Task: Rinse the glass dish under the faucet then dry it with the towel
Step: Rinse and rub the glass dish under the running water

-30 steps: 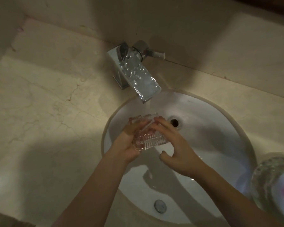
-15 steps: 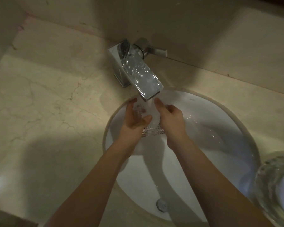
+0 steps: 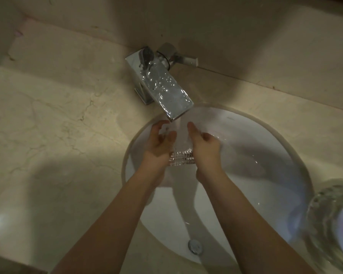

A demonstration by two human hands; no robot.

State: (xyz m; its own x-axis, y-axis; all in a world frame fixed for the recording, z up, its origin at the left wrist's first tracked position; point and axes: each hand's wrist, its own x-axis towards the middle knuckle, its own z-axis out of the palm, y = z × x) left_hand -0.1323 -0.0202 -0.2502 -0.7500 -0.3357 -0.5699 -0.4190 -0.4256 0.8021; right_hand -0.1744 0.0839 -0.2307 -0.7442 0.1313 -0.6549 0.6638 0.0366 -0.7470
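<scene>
The dish [image 3: 181,160] is under the faucet [image 3: 166,91] stream — above the sink [image 3: 261,147]. The left hand [image 3: 158,145] and right hand [image 3: 205,149] grip its sides, fingers curled.

White oval sink [image 3: 269,196], veined beige counter [image 3: 53,139], glass bowl [image 3: 323,230] at right edge (blurred, pink inside)

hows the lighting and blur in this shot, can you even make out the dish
Head view: dim and warm; hard shadows cross the sink; glare on the counter lower left; the dish blurs into the running water; the bowl at the right edge is smeared.
</scene>
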